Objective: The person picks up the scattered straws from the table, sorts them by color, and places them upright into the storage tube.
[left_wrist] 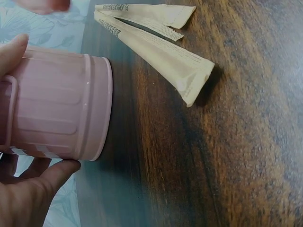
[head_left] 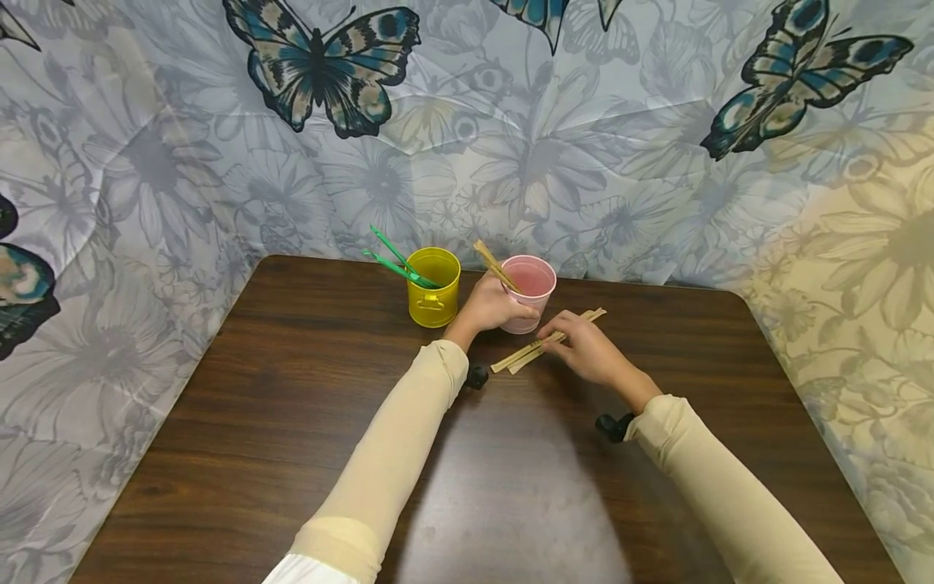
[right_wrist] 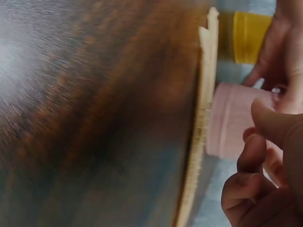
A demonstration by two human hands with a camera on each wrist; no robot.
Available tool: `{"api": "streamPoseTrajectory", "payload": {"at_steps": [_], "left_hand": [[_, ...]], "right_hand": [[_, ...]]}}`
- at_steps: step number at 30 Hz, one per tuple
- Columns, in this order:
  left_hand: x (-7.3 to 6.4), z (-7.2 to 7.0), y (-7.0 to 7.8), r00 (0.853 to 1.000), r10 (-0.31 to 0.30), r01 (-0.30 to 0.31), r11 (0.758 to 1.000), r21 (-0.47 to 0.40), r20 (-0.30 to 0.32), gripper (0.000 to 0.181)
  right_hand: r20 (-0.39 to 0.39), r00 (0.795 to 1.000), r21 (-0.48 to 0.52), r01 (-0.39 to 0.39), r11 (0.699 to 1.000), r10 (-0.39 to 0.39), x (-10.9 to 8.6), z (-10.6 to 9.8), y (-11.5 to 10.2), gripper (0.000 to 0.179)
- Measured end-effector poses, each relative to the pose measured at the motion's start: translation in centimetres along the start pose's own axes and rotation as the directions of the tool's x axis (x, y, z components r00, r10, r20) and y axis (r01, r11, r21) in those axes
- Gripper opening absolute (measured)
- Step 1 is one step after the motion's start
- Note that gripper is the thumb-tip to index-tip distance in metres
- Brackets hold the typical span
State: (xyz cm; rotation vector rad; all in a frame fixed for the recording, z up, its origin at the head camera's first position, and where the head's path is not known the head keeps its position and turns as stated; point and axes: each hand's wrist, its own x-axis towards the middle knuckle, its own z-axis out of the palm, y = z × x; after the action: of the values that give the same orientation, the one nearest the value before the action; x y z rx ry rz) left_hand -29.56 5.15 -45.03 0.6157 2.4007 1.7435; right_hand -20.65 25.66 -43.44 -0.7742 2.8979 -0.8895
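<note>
My left hand (head_left: 490, 304) grips a small pink bucket (head_left: 530, 296) near the table's back edge. In the left wrist view, fingers and thumb lie on opposite sides of the pink bucket (left_wrist: 52, 101). A slim tan paper packet (head_left: 496, 266) leans out of its mouth. Two long, thin, printed paper packets (head_left: 536, 349) lie side by side on the tabletop in front; their contents are hidden. Over these hovers my right hand (head_left: 584, 349), fingers bent. The right wrist view shows thumb and index finger (right_wrist: 253, 151) close together, apart from the packets (right_wrist: 201, 113), with nothing between them.
Left of the pink bucket stands a yellow bucket (head_left: 434, 304) with green sticks (head_left: 401, 268) leaning out of it. The dark wooden table (head_left: 255, 389) meets a butterfly-and-flower cloth (head_left: 467, 146) at the back. Each wrist carries a small black camera (head_left: 613, 426).
</note>
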Motion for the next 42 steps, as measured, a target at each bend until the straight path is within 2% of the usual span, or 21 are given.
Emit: {"api": "streamPoseTrajectory", "payload": {"at_steps": [10,16,27,31,35,39,42], "left_hand": [[-0.2,0.1,0.2,1.000,-0.021,0.021,1.000,-0.018,0.008,0.082],[-0.1,0.2,0.2,1.000,0.001,-0.001,1.000,-0.006,0.017,0.082],[0.0,0.2,0.1,1.000,0.000,0.000,1.000,-0.019,0.013,0.077],[-0.1,0.1,0.1,1.000,-0.008,0.008,1.000,-0.005,0.003,0.074],[-0.1,0.2,0.1,1.000,-0.008,0.008,1.000,-0.014,0.011,0.075],[-0.1,0.2,0.0,1.000,0.008,-0.008,0.999,-0.039,0.020,0.076],[-0.1,0.1,0.0,1.000,0.015,-0.015,0.999,-0.043,0.014,0.077]], "right_hand": [[0.032,0.999,-0.069,-0.042,0.997,0.044,-0.2,1.8,1.4,0.026],[0.042,0.998,-0.143,-0.049,0.989,0.055,-0.7,2.1,1.5,0.028],[0.044,0.999,-0.139,0.006,0.990,0.000,-1.5,2.2,1.8,0.010],[0.064,0.997,-0.165,0.050,0.985,-0.040,-1.8,2.0,1.8,0.004],[0.087,0.994,-0.182,0.081,0.980,-0.066,-2.4,1.4,1.7,0.006],[0.103,0.993,-0.148,0.080,0.986,-0.065,-2.8,0.4,1.3,0.005],[0.091,0.995,-0.110,0.049,0.993,-0.039,-2.9,-0.4,0.9,0.005]]}}
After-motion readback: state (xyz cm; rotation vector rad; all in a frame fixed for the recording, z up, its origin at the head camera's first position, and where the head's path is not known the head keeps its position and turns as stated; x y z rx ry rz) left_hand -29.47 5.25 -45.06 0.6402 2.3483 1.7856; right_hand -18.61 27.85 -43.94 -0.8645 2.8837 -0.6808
